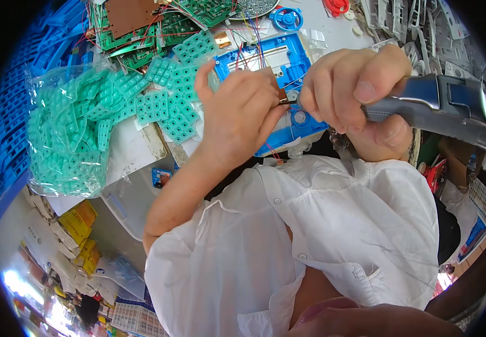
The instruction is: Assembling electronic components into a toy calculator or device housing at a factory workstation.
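From my remote station, I recorded the right hand clenched around a grey handheld tool, its thin shaft directed left over the blue housing. The housing lay on the white table, beneath both hands. The left hand was positioned over it, thumb and fingers bent toward the shaft tip; I could not tell whether they grasped anything. Green keypads lay left of the housing; circuit boards lay farther out.
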